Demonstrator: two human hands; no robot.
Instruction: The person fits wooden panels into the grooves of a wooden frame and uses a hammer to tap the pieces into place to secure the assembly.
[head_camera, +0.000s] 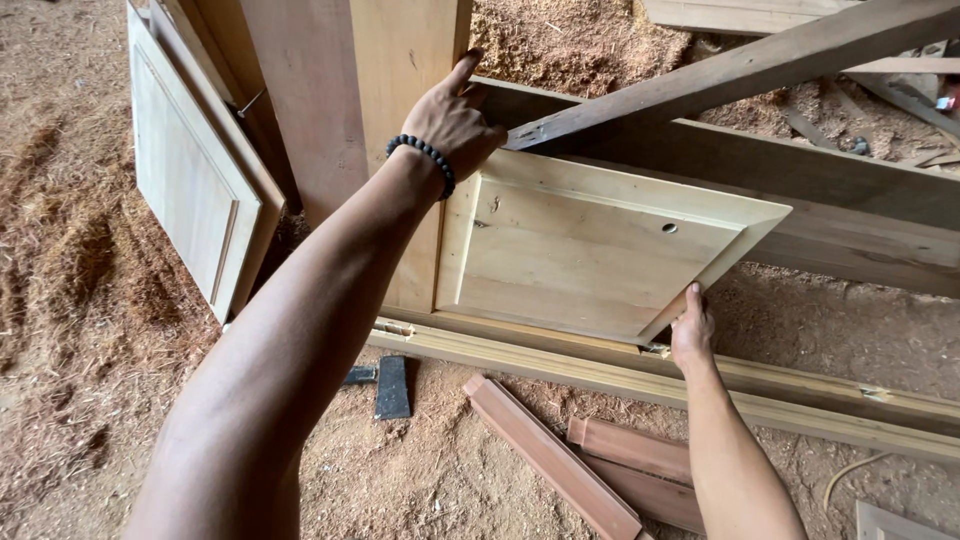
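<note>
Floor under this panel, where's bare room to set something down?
Free: the sawdust floor left of the leaning panel, and the patch between the hammer head and the left arm. Crowded: the reddish strips below the held panel, gripped by left hand and right hand.

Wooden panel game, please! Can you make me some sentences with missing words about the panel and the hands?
1. The left hand wears a bracelet of black ____ on its wrist.
2. The right hand grips the raised wooden panel at its ____ edge.
3. Near the panel's upper right corner is one small round ____.
4. The ground is covered in ____, and a dark hammer head lies on it.

Missing words: beads; lower; hole; sawdust
</note>
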